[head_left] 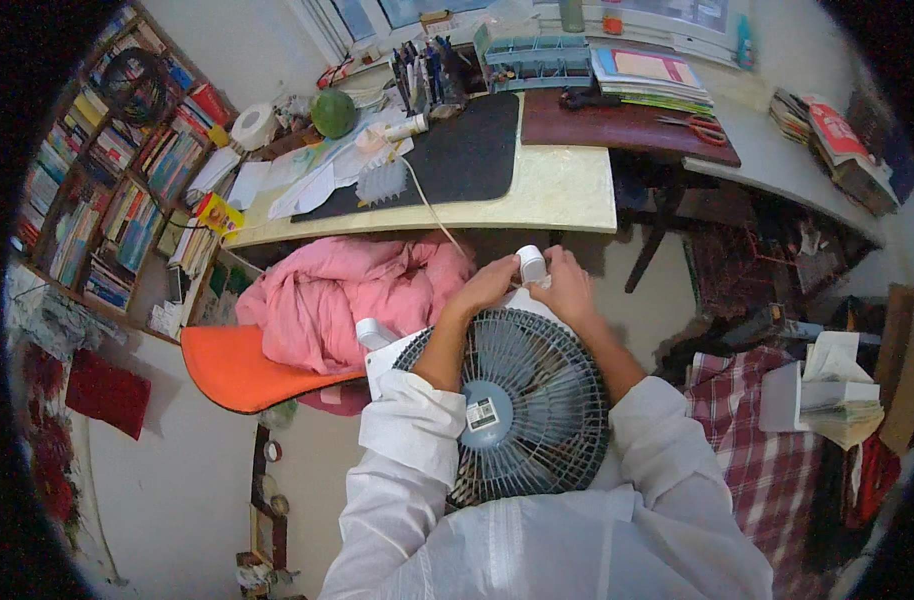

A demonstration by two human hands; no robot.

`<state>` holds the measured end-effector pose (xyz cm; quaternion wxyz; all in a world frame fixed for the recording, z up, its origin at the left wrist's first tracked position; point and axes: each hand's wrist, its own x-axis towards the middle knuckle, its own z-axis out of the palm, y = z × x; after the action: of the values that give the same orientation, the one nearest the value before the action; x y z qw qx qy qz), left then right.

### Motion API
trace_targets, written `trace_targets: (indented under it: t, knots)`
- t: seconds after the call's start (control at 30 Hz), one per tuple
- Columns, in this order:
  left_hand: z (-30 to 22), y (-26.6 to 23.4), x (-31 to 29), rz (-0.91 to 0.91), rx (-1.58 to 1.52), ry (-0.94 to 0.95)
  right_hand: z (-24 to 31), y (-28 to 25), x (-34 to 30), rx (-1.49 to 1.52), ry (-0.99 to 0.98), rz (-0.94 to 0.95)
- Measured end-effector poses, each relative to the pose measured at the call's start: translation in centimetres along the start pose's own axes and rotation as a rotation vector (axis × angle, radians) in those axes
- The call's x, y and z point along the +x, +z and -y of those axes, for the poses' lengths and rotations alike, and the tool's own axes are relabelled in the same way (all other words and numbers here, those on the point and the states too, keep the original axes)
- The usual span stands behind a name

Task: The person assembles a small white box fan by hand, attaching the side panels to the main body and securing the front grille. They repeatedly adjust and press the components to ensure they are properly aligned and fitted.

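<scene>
A round fan (pixel 562 440) with a dark grey grille and blue-grey hub lies between my forearms, close to my body. Beneath it shows part of a white base (pixel 385 362). At the far edge of the base, a small white rounded piece (pixel 530 262) stands up between my hands. My left hand (pixel 492 282) grips it from the left, and my right hand (pixel 567 287) has its fingers closed about its right side. Some fingertips are hidden. A similar white rounded piece (pixel 372 332) sits at the base's left corner.
A pink quilt (pixel 347 295) lies on an orange chair (pixel 242 365) at left. Ahead, a cream desk (pixel 567 190) carries a black mat (pixel 467 160) and pens. Scissors (pixel 702 126) lie on a brown board (pixel 617 125). Plaid cloth (pixel 742 430) and an open book (pixel 837 400) are at right.
</scene>
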<state>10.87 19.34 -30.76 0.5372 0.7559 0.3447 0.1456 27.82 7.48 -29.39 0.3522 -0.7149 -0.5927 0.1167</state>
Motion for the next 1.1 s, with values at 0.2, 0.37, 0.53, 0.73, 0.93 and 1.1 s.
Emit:
trace_targets:
  t: [0.2, 0.37, 0.53, 0.73, 0.93, 1.1]
  knots:
    - [0.0, 0.2, 0.5, -0.018, 0.113, 0.017, -0.3, 0.1, 0.0, -0.012, -0.004, 0.028]
    - [-0.3, 0.4, 0.3, -0.050, 0.156, 0.020, -1.9, 1.0, 0.1, 0.041, -0.027, -0.076]
    - [-0.6, 0.4, 0.6, -0.014, 0.124, -0.011, -1.5, -0.7, -0.5, 0.315, -0.002, -0.215]
    - [4.6, -0.4, 2.3, -0.013, 0.062, 0.021, 0.3, 0.5, -1.1, 0.360, -0.177, -0.052]
    - [1.4, 1.3, 1.8, -0.061, 0.132, 0.086, -1.3, 0.1, -1.2, 0.302, -0.153, -0.060]
    - [0.6, 0.4, 1.3, -0.029, 0.088, 0.028, 0.3, -0.5, -0.7, 0.372, -0.141, -0.143]
